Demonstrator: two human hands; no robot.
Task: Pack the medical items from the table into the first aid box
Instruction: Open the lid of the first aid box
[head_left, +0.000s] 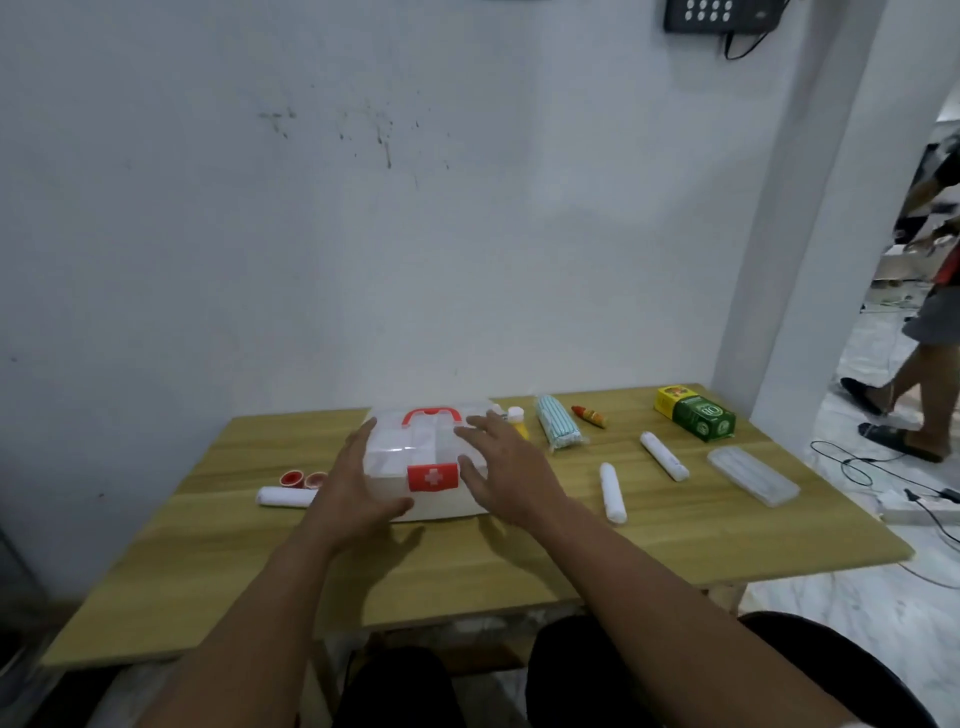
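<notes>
A clear first aid box (415, 452) with a red handle and a red cross latch stands shut on the wooden table (675, 535). My left hand (358, 483) spreads against its left side, and my right hand (506, 467) against its right side, fingers apart. Left of the box lie a white bandage roll (283, 496) and two red tape rolls (304, 479). To the right are a yellow bottle (518, 421), a striped pack (558, 428), a small orange tube (588, 416), two white rolls (613, 492) (664, 455), a green-yellow carton (695, 413) and a clear flat case (753, 475).
The table stands against a white wall (363, 234). At the right a person's legs (919, 384) pass through a doorway, and cables (878, 467) lie on the tiled floor. My knees (571, 675) are under the table's near edge.
</notes>
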